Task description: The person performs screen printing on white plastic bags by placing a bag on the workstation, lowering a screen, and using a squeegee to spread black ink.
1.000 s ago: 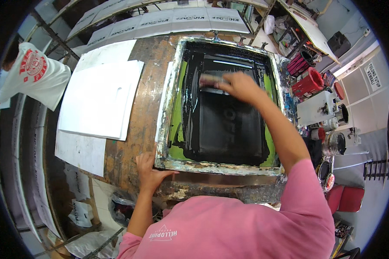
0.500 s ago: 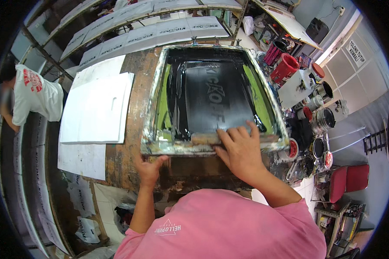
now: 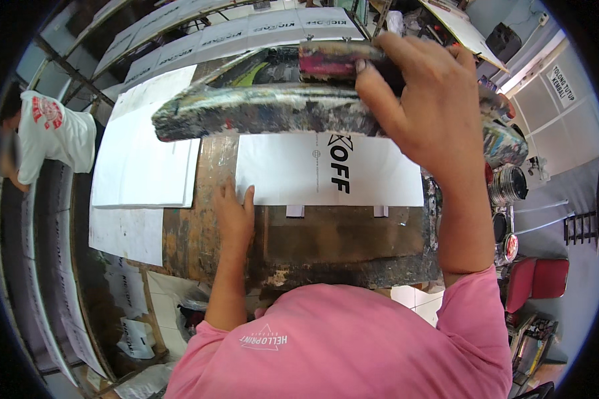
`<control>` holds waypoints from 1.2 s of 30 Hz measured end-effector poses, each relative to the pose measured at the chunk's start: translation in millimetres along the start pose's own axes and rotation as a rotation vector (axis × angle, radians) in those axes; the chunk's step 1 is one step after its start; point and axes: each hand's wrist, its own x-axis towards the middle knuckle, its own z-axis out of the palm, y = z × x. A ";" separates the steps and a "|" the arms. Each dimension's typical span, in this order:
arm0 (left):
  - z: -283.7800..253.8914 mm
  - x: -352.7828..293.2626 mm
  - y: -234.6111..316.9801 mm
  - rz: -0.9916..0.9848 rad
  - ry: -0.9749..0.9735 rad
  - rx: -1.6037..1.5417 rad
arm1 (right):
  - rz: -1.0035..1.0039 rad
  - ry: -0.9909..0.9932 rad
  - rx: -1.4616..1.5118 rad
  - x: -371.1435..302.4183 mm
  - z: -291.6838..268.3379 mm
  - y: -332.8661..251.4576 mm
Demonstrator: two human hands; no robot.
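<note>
My right hand (image 3: 426, 100) grips a paint-stained squeegee (image 3: 329, 61), its thumb on the near face and its other fingers partly hidden. The squeegee lies against the near rail of a screen-printing frame (image 3: 259, 110), which is tilted up with its near side raised off the table. Under the frame lies a flat white bag (image 3: 279, 169) with black printed lettering; its far part is hidden. My left hand (image 3: 234, 216) is beside the bag's left edge, fingers apart and thumb over the edge, holding nothing.
A stack of white sheets (image 3: 143, 159) lies on the left of the stained worktable (image 3: 199, 246). Ink cans (image 3: 508, 186) crowd the right side. Racks of printed white bags (image 3: 239, 40) stand behind and left. A person in a white shirt (image 3: 58, 133) leans at the left rack.
The frame's near side has risen from the table, uncovering the printed white bag. My right hand has moved up with the squeegee. My left hand has left the frame's corner for the bag's edge.
</note>
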 end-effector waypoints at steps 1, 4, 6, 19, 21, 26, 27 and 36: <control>8.4 -4.4 -6.1 0.043 0.039 0.022 | 0.027 -0.064 0.003 7.3 -4.1 1.2; 25.6 -8.3 -16.8 -0.006 -0.024 0.053 | 0.029 -0.017 0.028 25.1 -14.2 0.1; 29.5 -5.1 -19.0 0.002 -0.030 0.008 | 0.050 -0.008 0.040 32.2 -16.0 -3.0; 13.5 -3.7 4.8 -0.090 0.058 -0.241 | 0.063 -0.011 0.041 32.5 -18.8 5.8; 11.9 0.2 3.9 -0.076 0.062 -0.235 | 0.034 0.007 0.056 32.2 -17.4 5.1; 14.6 9.3 -0.5 -0.231 -0.063 -0.470 | -0.034 0.034 0.028 27.6 -7.2 11.6; 14.4 10.3 -1.3 -0.293 -0.101 -0.494 | -0.037 0.033 0.014 26.3 -5.5 13.4; 4.9 9.7 -4.6 -0.257 0.048 -0.449 | 0.019 -0.052 0.077 31.1 -5.5 19.6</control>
